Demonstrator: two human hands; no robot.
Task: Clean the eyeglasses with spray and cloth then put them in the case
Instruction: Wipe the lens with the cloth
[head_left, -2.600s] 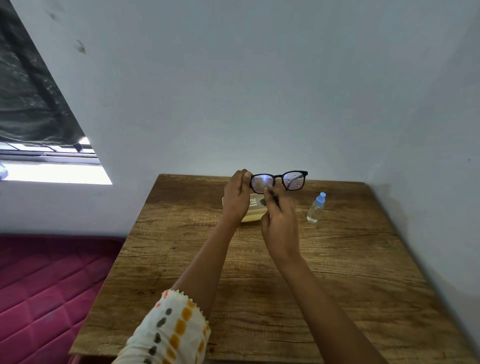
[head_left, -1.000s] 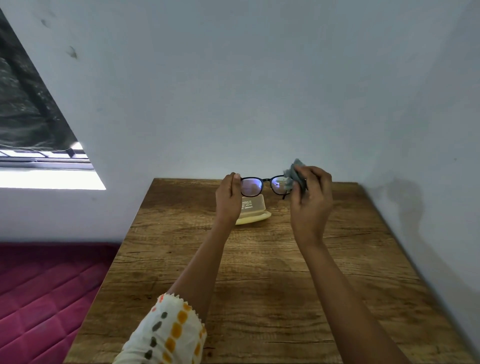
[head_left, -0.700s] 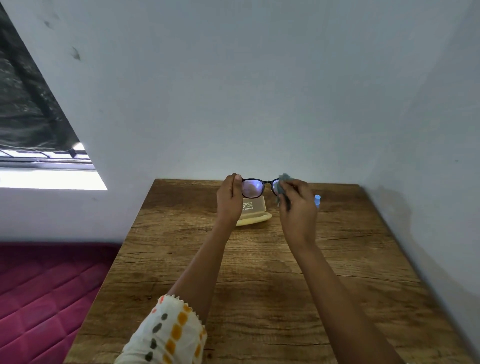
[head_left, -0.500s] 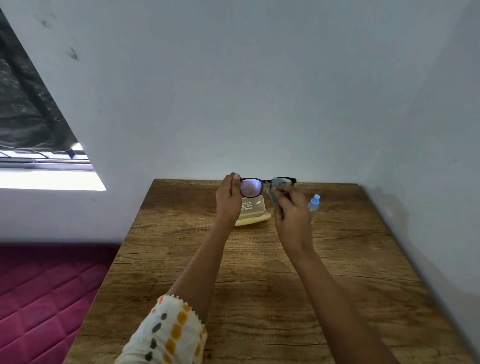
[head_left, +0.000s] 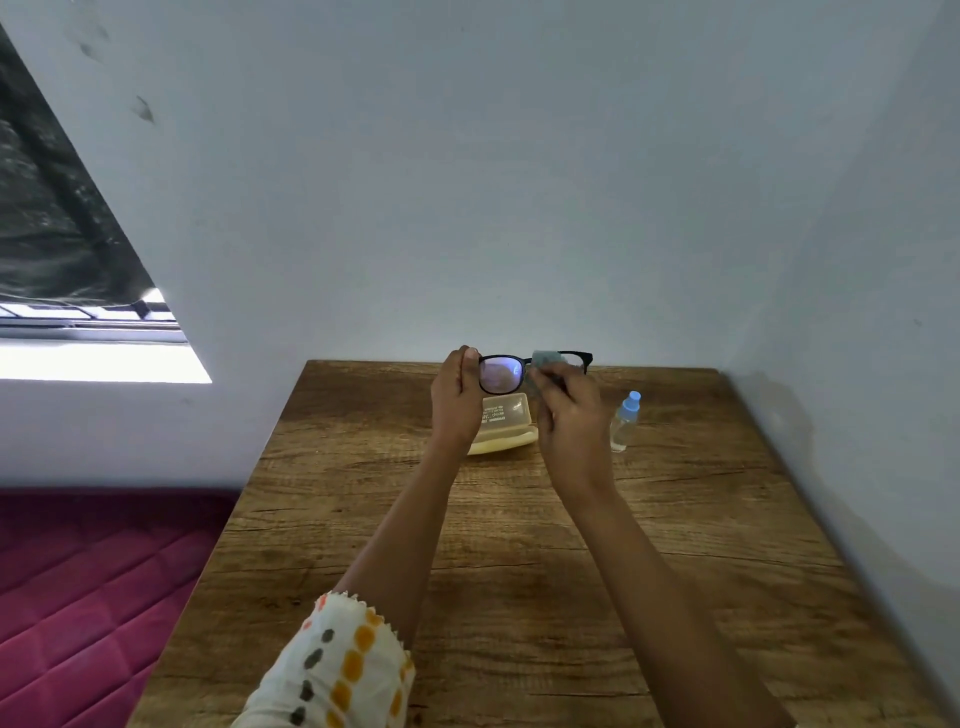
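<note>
Above the far end of the worktop (head_left: 701, 519), the eyeglasses (head_left: 501, 373) are held up in the air, lenses facing the person, w/ the pale yellow case (head_left: 506, 415) (lid looks open) on the wood just behind & below them. Left hand (head_left: 456, 400) pinches the frame's left end, fingers curled round it. Right hand (head_left: 571, 415) pinches the grey-blue cloth (head_left: 545, 358) over the right lens, which is mostly hidden. Spray bottle (head_left: 625, 422) stands upright just right of the right hand, near the case. Risks, as I judge them: the eyeglasses hang from one end only, so hard rubbing on the right lens could twist the frame, strain a hinge, or pull them out of the left pinch & drop them onto the case or worktop. Right wrist swinging out could knock the bottle over, since it's tall, narrow & prob. light. Cloth is bunched small, so bare fingertips may touch glass & re-smear it. Left lens shows glare; can't tell if it's clean.
</note>
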